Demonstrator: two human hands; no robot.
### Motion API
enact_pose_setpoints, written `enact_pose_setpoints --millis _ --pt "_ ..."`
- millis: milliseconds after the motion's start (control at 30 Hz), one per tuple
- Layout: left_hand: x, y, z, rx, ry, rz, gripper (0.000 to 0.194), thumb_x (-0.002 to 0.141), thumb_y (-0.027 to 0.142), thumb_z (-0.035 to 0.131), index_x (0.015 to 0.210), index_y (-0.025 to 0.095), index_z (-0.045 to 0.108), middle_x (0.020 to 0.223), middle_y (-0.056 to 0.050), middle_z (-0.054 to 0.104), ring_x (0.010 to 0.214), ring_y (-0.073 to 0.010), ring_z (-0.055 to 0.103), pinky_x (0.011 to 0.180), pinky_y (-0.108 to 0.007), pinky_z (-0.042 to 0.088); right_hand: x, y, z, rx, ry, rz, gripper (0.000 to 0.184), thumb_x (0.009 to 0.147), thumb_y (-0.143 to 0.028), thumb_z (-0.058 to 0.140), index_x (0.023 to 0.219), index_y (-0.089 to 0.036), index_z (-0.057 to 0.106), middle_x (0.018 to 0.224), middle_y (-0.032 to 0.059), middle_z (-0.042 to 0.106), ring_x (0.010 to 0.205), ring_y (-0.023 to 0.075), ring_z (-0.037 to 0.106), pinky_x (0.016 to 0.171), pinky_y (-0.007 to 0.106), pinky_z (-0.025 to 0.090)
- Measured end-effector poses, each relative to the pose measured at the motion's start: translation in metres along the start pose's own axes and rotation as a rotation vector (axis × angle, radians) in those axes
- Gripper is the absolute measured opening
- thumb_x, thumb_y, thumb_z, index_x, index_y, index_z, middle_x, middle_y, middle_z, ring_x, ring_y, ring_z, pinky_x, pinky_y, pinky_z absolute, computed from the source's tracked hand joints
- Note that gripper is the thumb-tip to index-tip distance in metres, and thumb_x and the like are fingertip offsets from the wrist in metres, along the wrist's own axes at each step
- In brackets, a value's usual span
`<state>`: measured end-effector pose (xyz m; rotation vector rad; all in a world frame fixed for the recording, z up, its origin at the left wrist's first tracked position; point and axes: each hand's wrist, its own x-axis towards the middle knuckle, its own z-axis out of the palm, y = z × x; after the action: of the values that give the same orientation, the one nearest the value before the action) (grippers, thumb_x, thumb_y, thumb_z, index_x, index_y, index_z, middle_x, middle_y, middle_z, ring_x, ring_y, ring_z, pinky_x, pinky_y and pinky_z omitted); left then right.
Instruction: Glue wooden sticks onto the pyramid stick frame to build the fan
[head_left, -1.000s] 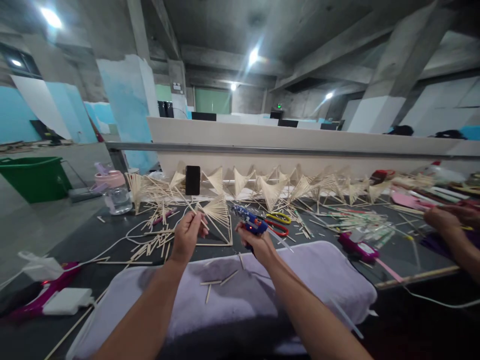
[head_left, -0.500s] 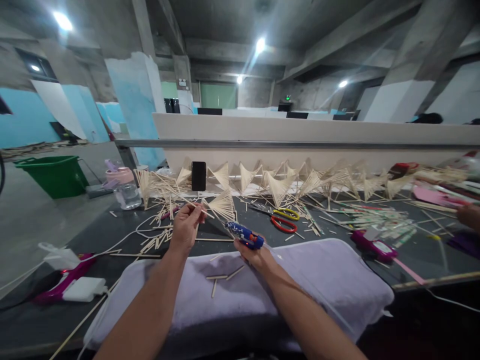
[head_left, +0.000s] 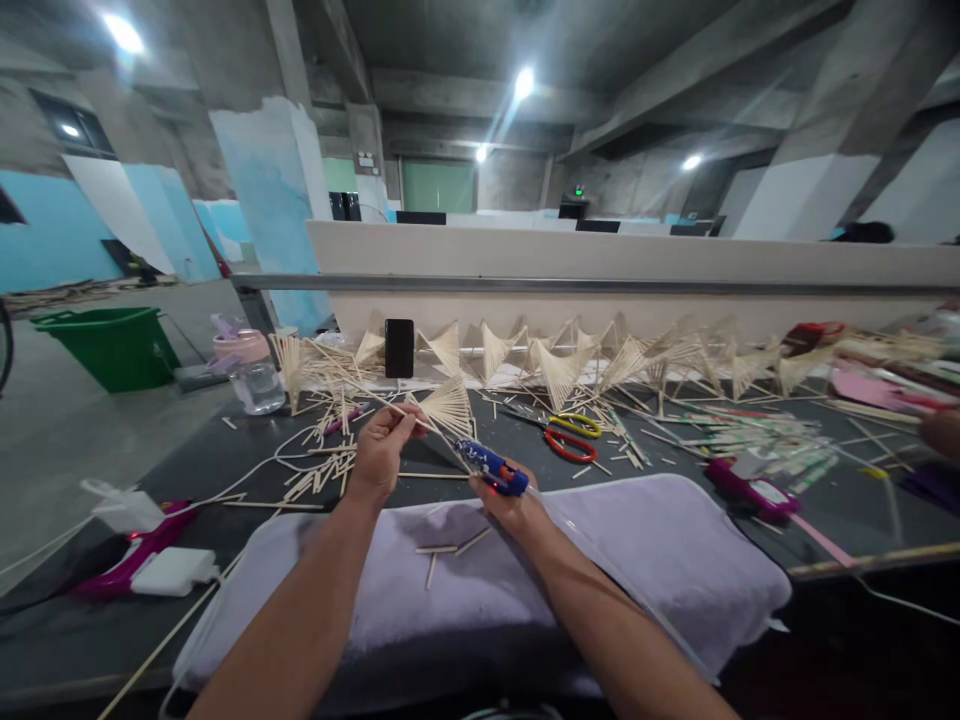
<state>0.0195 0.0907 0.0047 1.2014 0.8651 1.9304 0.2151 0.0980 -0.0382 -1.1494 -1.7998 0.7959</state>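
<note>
Your left hand (head_left: 379, 450) pinches a thin stick (head_left: 423, 424) between closed fingertips, and your right hand (head_left: 513, 503) wraps the glue gun (head_left: 487, 466), seemingly to angle it stickward, the stick fan (head_left: 448, 408) just beyond your left fingers.

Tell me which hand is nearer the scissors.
Right. The right hand, holding the glue gun, is left of the scissors, on their near side; the left hand is farther left.

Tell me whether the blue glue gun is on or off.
Apparently on: a red light glows on the glue gun.
</note>
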Motion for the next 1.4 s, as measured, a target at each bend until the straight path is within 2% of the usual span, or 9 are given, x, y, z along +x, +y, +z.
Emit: enact_pose_setpoints --millis 233,467,700,900,1400 --pt "-0.0006 -0.0011 0.0004 -0.002 -0.014 0.0 0.012 0.071 0.023 0.066 0.081 0.016 0.064 0.073 -0.001 0.065 0.067 -0.0132 0.061 0.064 -0.026 0.048 -0.0011 0.0027 0.0009 0.006 -0.009 -0.034 0.023 0.066 -0.043 0.056 0.063 -0.019 0.055 0.05 -0.0003 0.053 0.05 0.0142 0.049 0.047 0.023 0.037" --pt "-0.0015 -0.0005 0.0014 0.0 -0.012 -0.003 0.014 0.07 0.024 0.067 0.082 0.016 0.065 0.075 -0.002 0.066 0.069 -0.0141 0.061 0.065 -0.026 0.048 -0.0015 -0.0002 0.002 -0.012 0.051 -0.043 0.021 0.065 -0.039 0.058 0.06 -0.019 0.055 0.059 0.0017 0.057 0.055 0.0138 0.049 0.053 0.024 0.038" --pt "-0.0014 -0.0008 0.0016 0.005 -0.011 -0.002 0.015 0.069 0.025 0.067 0.081 0.016 0.064 0.074 -0.002 0.065 0.068 -0.0142 0.061 0.064 -0.026 0.048 -0.0013 0.0014 0.0041 -0.035 0.052 -0.037 0.021 0.066 -0.038 0.057 0.057 -0.019 0.054 0.051 0.0006 0.054 0.051 0.0137 0.049 0.048 0.023 0.036" --pt "-0.002 -0.0002 0.0011 0.001 -0.021 -0.006 0.014 0.07 0.024 0.067 0.081 0.016 0.065 0.075 -0.003 0.066 0.069 -0.0144 0.061 0.066 -0.027 0.049 -0.0022 0.0005 0.0044 -0.058 0.097 -0.054 0.022 0.066 -0.038 0.057 0.055 -0.019 0.054 0.053 0.0013 0.055 0.052 0.0138 0.05 0.049 0.023 0.037" --pt "0.0009 0.0005 -0.0003 -0.078 -0.023 -0.063 0.015 0.069 0.025 0.067 0.08 0.016 0.064 0.074 -0.002 0.064 0.066 -0.0119 0.059 0.064 -0.025 0.048 -0.0009 0.0014 0.0052 -0.013 0.058 -0.013 0.022 0.066 -0.038 0.057 0.054 -0.02 0.052 0.048 0.0011 0.054 0.051 0.0165 0.052 0.048 0.026 0.039"
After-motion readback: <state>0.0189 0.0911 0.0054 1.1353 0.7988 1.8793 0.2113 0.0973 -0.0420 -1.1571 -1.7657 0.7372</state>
